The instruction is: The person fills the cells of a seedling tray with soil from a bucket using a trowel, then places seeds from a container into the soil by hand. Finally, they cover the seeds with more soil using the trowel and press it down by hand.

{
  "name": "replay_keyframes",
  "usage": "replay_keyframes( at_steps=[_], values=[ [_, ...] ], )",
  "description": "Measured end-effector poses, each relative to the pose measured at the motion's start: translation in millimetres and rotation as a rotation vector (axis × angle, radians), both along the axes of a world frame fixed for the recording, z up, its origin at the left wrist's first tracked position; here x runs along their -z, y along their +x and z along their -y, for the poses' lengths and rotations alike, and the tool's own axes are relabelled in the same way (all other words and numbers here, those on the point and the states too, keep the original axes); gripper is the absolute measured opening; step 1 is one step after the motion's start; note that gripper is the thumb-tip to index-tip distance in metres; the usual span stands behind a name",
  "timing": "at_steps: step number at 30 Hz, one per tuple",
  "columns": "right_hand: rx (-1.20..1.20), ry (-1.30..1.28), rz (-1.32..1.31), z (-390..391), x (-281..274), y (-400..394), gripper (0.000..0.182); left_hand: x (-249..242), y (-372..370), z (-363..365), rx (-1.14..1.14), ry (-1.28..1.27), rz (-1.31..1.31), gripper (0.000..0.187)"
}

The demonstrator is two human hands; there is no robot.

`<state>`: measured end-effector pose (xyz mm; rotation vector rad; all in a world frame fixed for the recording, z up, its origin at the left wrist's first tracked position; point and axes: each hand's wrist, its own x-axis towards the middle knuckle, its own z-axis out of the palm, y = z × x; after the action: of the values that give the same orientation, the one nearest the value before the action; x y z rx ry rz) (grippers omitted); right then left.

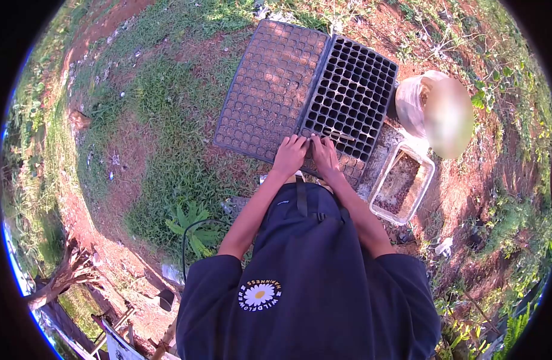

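Observation:
Two seedling trays lie side by side on the ground. Brown soil fills the cells of the left tray (270, 84). The right tray (354, 90) has black, empty-looking cells over most of its length and soil in the cells nearest my body. My left hand (291, 154) rests with bent fingers at the near inner edge, where the trays meet. Close beside it, my right hand (325, 155) is over the near left part of the right tray, fingers bent down. What the fingertips hold, if anything, is too small to tell. A thin dark stick-like object (339, 134) lies on the right tray.
Right of the trays stands a pale rectangular container (402, 183) with dark small bits inside. Behind it is a whitish sack or bucket (412, 108), partly blurred. A leafy plant (195, 231) grows at the left near my body, with a thin dark cable (184, 243) beside it.

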<state>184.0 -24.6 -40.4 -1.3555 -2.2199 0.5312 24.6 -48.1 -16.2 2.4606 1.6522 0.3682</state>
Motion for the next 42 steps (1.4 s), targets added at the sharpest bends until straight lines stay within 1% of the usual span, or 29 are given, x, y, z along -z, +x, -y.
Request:
replay_keyframes(
  at_steps=[1,2,4,6,7,9,10,11,12,14,15,17,18,20,21,23,26,28,33,39,41,42],
  values=[
    [0.043,-0.052,-0.015,3,-2,0,0.034,-1,-1,-1,0.006,0.003,0.000,0.036],
    [0.048,-0.047,-0.015,2,-4,0,0.034,-2,-1,-2,0.003,-0.020,0.020,0.036],
    [0.078,-0.108,-0.130,2,-7,-1,0.036,0,-3,-4,-0.001,-0.043,0.042,0.035],
    [0.060,-0.145,-0.170,6,-19,6,0.039,3,-5,-6,-0.032,0.020,0.138,0.033],
    [0.071,-0.187,-0.194,7,-26,10,0.040,1,-7,-7,-0.031,0.020,0.137,0.033],
    [0.090,-0.229,-0.217,11,-29,16,0.041,-3,-8,-9,-0.079,-0.045,0.130,0.040],
    [0.054,-0.130,-0.197,12,-26,20,0.042,-6,-6,-11,-0.074,-0.044,0.131,0.040],
    [0.017,-0.032,-0.177,13,-22,23,0.043,-9,-4,-13,-0.106,-0.015,0.126,0.044],
    [0.019,-0.031,-0.178,15,-21,26,0.043,-9,-3,-13,-0.139,0.013,0.120,0.048],
    [0.031,0.015,0.007,22,-17,30,0.047,-8,-2,-15,-0.132,-0.019,0.067,0.051],
    [0.032,0.017,0.006,24,-17,29,0.047,-6,-2,-16,-0.126,-0.053,0.016,0.055],
    [0.133,-0.028,0.177,27,-15,28,0.056,-1,-2,-15,-0.110,-0.062,0.008,0.055],
    [0.137,-0.027,0.177,26,-18,27,0.056,-1,-2,-16,-0.095,-0.073,0.000,0.056],
    [0.162,-0.133,0.249,22,-23,25,0.061,-1,-2,-16,-0.086,-0.064,-0.002,0.055],
    [0.166,-0.135,0.248,20,-24,24,0.061,-1,-2,-15,-0.081,-0.057,-0.004,0.055],
    [0.149,-0.113,0.352,18,-27,23,0.059,-2,-3,-13,-0.067,-0.065,-0.018,0.055],
    [0.151,-0.073,0.343,17,-25,20,0.057,-7,-6,-12,-0.046,-0.070,-0.030,0.054],
    [0.131,-0.096,0.354,17,-29,19,0.056,-7,-7,-9,-0.033,-0.069,-0.028,0.053],
    [0.126,-0.122,0.348,17,-32,16,0.054,-3,-6,-1,-0.114,-0.038,0.044,0.049],
    [0.107,-0.171,0.338,21,-34,19,0.053,0,-6,5,-0.066,-0.004,0.044,0.044],
    [0.145,-0.185,0.160,21,-36,22,0.049,0,-6,5,-0.062,-0.006,0.040,0.044],
    [0.145,-0.185,0.160,22,-32,26,0.049,0,-6,5,-0.059,-0.010,0.037,0.044]
  ],
)
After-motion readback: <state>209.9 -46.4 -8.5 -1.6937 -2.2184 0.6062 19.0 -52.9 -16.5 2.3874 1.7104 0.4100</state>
